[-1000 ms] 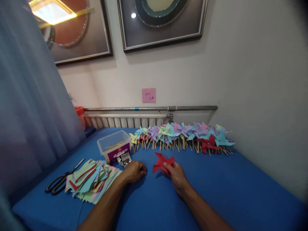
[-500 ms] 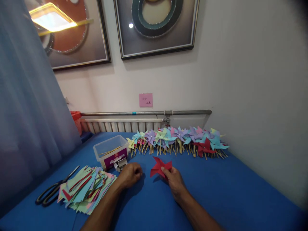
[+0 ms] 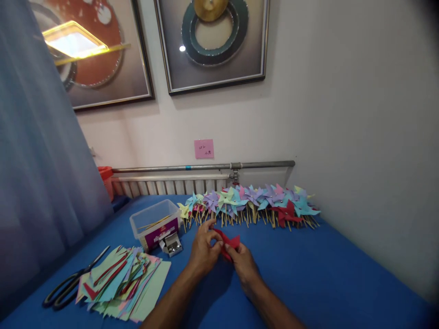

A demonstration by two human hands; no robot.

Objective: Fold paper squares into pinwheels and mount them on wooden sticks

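A red paper pinwheel [image 3: 233,241] is held above the blue table in front of me. My right hand [image 3: 244,264] grips it from the right, thumb on top of the paper. My left hand [image 3: 206,246] is at the pinwheel's left side, thumb and index finger pinched together against it. Whatever is between those fingertips is too small to make out. Left of my left hand stands a small open white box [image 3: 172,245] with shiny metal pins in it. Behind it is a clear plastic tub [image 3: 151,214] holding thin wooden sticks.
Finished pinwheels on sticks [image 3: 254,201] lie in a long row at the back. At left are a pile of coloured paper pieces [image 3: 118,283] and black-handled scissors [image 3: 73,281]. A radiator pipe [image 3: 206,167] runs along the wall; a blue curtain [image 3: 44,160] hangs at left.
My left hand has moved right, from beside the small box to the red pinwheel, and now pinches at it. My right hand still holds the pinwheel. The view has tilted up slightly.
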